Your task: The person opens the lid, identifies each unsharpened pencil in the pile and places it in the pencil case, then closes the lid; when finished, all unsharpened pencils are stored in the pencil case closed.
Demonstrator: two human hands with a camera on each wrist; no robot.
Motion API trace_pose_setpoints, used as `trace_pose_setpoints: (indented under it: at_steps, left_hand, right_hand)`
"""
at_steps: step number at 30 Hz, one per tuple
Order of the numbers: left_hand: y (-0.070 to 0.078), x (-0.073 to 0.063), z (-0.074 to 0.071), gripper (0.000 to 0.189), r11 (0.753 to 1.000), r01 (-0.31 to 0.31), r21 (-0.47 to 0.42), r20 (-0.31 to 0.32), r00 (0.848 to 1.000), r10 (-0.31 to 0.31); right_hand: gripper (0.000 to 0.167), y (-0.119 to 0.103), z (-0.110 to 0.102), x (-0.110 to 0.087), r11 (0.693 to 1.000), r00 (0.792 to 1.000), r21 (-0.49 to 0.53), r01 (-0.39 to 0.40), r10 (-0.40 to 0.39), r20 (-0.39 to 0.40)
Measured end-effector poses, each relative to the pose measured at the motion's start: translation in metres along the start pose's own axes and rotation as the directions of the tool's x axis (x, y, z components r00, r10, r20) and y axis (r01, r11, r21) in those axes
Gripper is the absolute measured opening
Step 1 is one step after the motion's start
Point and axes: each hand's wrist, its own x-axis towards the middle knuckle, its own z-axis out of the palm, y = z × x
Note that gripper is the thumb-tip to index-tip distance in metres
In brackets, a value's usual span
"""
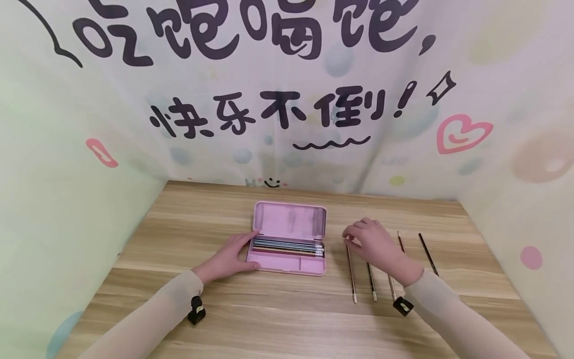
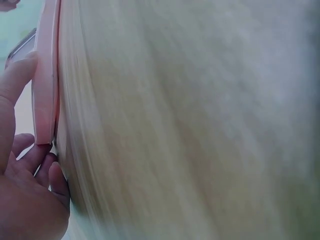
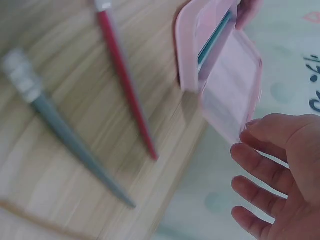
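An open pink pencil case (image 1: pixel 276 262) lies on the table with its lid (image 1: pixel 289 219) tipped back. Several pencils (image 1: pixel 287 245) lie side by side in its long compartment. My left hand (image 1: pixel 228 257) grips the case's left end, thumb at the front edge and fingers toward the hinge. To the right of the case, my right hand (image 1: pixel 372 244) hovers over the top ends of loose pencils, its fingers loosely bent and holding nothing. Below it lie a reddish pencil (image 1: pixel 351 274) and a dark pencil (image 1: pixel 371 281); the hand and wrist hide parts of the row.
Further right are another red pencil (image 1: pixel 401 242) and a black pencil (image 1: pixel 429 253), and a light pencil (image 1: pixel 392 288) shows beside the right wrist. The wooden table (image 1: pixel 287 319) meets a printed cloth backdrop (image 1: pixel 269 154) at the back and sides.
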Motion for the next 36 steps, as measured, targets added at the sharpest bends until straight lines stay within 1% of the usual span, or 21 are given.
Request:
trace_pose_setpoints:
  at_steps: [3,6,10,14,18,21,26,30,33,35,36]
  left_hand:
    - [-0.002,-0.002,-0.001,0.093,1.000,-0.011,0.005,-0.005,1.000,0.011]
    - [-0.003,-0.004,-0.002,0.093,1.000,-0.016,0.000,-0.010,1.000,0.016]
    - [-0.002,-0.002,0.000,0.093,1.000,-0.014,-0.014,-0.015,1.000,0.013]
    - [-0.003,-0.001,0.001,0.092,1.000,-0.015,-0.018,-0.023,1.000,0.015]
    - [-0.003,-0.001,0.001,0.091,1.000,-0.018,-0.015,-0.023,1.000,0.018]
    - [-0.003,-0.001,0.001,0.091,1.000,-0.015,-0.013,-0.018,1.000,0.015]
    - [-0.002,-0.003,0.000,0.092,1.000,-0.008,-0.012,-0.011,1.000,0.008]
    - [0.000,-0.003,-0.001,0.092,1.000,-0.007,-0.011,-0.009,1.000,0.007]
    - [0.001,-0.003,-0.001,0.092,1.000,-0.010,-0.009,-0.013,1.000,0.010]
    - [0.002,-0.003,-0.001,0.091,1.000,-0.013,-0.007,-0.016,1.000,0.013]
    - [0.002,-0.002,-0.001,0.091,1.000,-0.018,-0.001,-0.018,1.000,0.018]
  right_hand:
    - [0.012,0.010,-0.003,-0.014,1.000,1.000,-0.001,-0.018,0.018,-0.023]
    - [0.014,0.021,-0.009,-0.027,1.000,0.998,0.001,-0.017,0.017,-0.062]
    - [0.018,0.038,-0.015,-0.049,1.000,0.994,-0.001,-0.026,0.026,-0.111]
    - [0.020,0.053,-0.017,-0.069,0.998,0.987,-0.007,-0.063,0.061,-0.152]
    - [0.019,0.066,-0.019,-0.089,0.992,0.978,0.004,-0.128,0.127,-0.163]
    - [0.017,0.074,-0.019,-0.103,0.983,0.972,0.013,-0.181,0.181,-0.152]
    - [0.013,0.085,-0.017,-0.121,0.968,0.959,0.020,-0.249,0.249,-0.137]
    - [0.009,0.093,-0.016,-0.133,0.947,0.943,0.035,-0.320,0.322,-0.081]
    - [0.011,0.099,-0.014,-0.140,0.923,0.922,0.030,-0.384,0.385,-0.036]
    - [0.018,0.103,-0.013,-0.143,0.897,0.897,0.030,-0.442,0.442,0.001]
    - [0.022,0.105,-0.013,-0.145,0.880,0.881,0.028,-0.473,0.473,0.023]
